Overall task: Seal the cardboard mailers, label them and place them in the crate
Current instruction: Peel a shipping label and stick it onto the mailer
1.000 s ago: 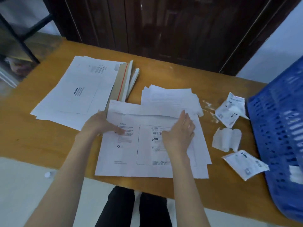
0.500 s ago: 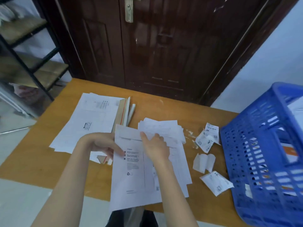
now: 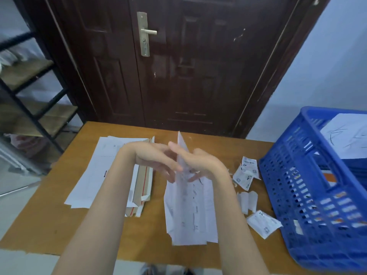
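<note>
Both hands, left [image 3: 156, 159] and right [image 3: 200, 165], hold a labelled mailer [image 3: 181, 155] upright between their fingers, lifted left of the crate [image 3: 309, 195]. Placing seems in hand; next, swing it right over the crate's rim.

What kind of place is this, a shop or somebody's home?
Probably a small back room used for packing post, not a shop floor. A plain wooden table stands against a dark door, white mailers lie stacked on it, and a blue crate already holds some.
</note>
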A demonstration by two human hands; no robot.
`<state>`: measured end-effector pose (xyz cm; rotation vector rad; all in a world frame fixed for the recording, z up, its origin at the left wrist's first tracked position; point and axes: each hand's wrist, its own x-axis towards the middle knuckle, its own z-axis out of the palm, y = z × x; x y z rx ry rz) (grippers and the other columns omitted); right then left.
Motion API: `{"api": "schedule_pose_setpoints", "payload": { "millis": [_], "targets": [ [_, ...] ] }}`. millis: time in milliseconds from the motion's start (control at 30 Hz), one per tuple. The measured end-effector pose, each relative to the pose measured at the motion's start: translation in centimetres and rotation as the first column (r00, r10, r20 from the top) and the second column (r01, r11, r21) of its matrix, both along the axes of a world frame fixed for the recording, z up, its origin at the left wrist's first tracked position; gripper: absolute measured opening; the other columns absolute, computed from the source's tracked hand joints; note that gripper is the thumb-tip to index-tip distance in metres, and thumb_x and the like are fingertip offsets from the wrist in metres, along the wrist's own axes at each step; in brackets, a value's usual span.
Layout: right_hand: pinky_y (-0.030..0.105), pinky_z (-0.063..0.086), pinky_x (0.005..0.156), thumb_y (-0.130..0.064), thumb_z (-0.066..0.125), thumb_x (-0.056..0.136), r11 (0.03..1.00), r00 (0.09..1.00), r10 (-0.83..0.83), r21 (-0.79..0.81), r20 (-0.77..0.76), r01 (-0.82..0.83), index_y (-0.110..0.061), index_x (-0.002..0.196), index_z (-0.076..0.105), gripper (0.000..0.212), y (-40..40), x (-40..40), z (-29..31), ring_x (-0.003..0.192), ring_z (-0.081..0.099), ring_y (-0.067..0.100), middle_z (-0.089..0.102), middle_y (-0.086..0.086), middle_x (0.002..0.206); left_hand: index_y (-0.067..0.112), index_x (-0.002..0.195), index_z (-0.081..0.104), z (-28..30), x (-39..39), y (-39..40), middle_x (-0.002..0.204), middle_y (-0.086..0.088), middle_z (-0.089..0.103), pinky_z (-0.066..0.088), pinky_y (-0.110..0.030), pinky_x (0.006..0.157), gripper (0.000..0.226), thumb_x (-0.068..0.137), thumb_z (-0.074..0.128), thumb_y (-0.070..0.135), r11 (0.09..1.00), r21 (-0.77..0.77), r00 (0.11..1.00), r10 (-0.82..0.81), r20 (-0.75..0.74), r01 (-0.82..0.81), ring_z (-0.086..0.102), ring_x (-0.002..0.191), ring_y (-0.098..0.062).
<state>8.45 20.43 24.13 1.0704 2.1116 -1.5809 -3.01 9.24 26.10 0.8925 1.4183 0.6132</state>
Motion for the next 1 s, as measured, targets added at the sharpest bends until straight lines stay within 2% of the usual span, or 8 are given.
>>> {"api": "schedule_pose_setpoints", "payload": {
  "millis": [100,200,300,400,567,667,833,1000],
  "targets": [
    [0.034,0.059,0.071,-0.062,0.066,0.07,0.994,0.998,-0.026,-0.112,-0.062,0.019,-0.013,0.126,0.055,0.075,2.7,0.8,0.2,0.1,0.065,0.026,0.06,0.007,0.124,0.028,0.127,0.048,0.1,0.1,-0.2,0.128,0.0,0.061,0.049,-0.029,0.099,0.066,0.071,0.078,0.048,0.999,0.02,1.0,-0.027,0.006,0.027,0.061,0.117,-0.017],
    [0.039,0.056,0.083,-0.056,0.067,0.069,0.973,0.992,-0.111,-0.213,-0.068,0.094,-0.013,0.119,0.062,0.067,5.6,2.3,0.1,0.104,0.066,0.032,0.068,0.015,0.112,0.014,0.12,0.058,-1.8,-1.0,-0.6,0.119,-0.004,0.065,0.05,-0.035,0.098,0.092,0.044,0.09,0.054,0.919,0.067,0.921,0.39,-0.003,-0.389,0.064,0.11,-0.02],
    [0.04,0.057,0.08,-0.044,0.056,0.088,0.927,0.957,-0.267,-0.301,-0.11,0.224,-0.011,0.118,0.06,0.045,8.0,4.0,0.1,0.099,0.069,0.032,0.071,0.015,0.108,0.019,0.126,0.051,-5.1,-2.5,-1.2,0.131,-0.002,0.056,0.044,-0.04,0.105,0.055,0.083,0.065,0.05,0.843,0.035,0.831,0.536,-0.149,-0.537,0.057,0.115,-0.019],
    [0.041,0.055,0.084,-0.037,0.053,0.092,0.865,0.903,-0.403,-0.383,-0.149,0.323,-0.014,0.115,0.059,0.034,9.8,5.2,-0.1,0.097,0.07,0.029,0.072,0.012,0.106,0.019,0.126,0.05,-8.7,-3.1,-1.8,0.129,0.0,0.052,0.042,-0.042,0.106,0.051,0.086,0.062,0.049,0.752,-0.044,0.739,0.633,-0.23,-0.658,0.051,0.122,-0.023],
    [0.043,0.056,0.08,-0.039,0.048,0.094,0.772,0.843,-0.504,-0.536,-0.19,0.341,-0.015,0.128,0.053,0.042,11.5,6.0,-2.4,0.105,0.066,0.032,0.068,0.012,0.117,0.018,0.117,0.061,-11.8,-1.2,-3.1,0.111,-0.006,0.07,0.051,-0.044,0.094,0.058,0.074,0.073,0.056,0.706,-0.235,0.727,0.687,-0.004,-0.668,0.065,0.106,-0.026],
    [0.044,0.054,0.082,-0.042,0.049,0.094,0.725,0.847,-0.51,-0.604,-0.149,0.33,-0.016,0.135,0.05,0.048,12.6,6.3,-5.3,0.113,0.062,0.033,0.062,0.012,0.127,0.01,0.108,0.064,-12.7,-1.8,-3.5,0.092,-0.011,0.075,0.054,-0.043,0.08,0.032,0.084,0.072,0.029,0.595,-0.273,0.605,0.794,0.059,-0.756,0.067,0.093,-0.031],
    [0.043,0.049,0.09,-0.046,0.071,0.08,0.903,0.948,-0.306,-0.289,0.086,0.317,-0.016,0.128,0.055,0.058,12.7,6.3,-7.6,0.108,0.062,0.028,0.066,0.009,0.118,0.0,0.11,0.064,-12.9,-3.2,-3.4,0.099,-0.019,0.071,0.055,-0.039,0.071,0.028,0.084,0.07,0.008,0.477,-0.211,0.486,0.874,0.011,-0.853,0.069,0.082,-0.032],
    [0.041,0.052,0.085,-0.031,0.089,0.058,0.907,0.906,-0.349,-0.159,0.24,0.391,-0.017,0.116,0.059,0.067,11.8,7.2,-10.8,0.101,0.064,0.026,0.068,0.004,0.112,0.003,0.1,0.065,-12.9,-3.5,-3.0,0.086,-0.016,0.073,0.054,-0.04,0.069,0.017,0.083,0.068,0.002,0.5,-0.202,0.505,0.862,0.027,-0.842,0.071,0.073,-0.031]
  ]
}}
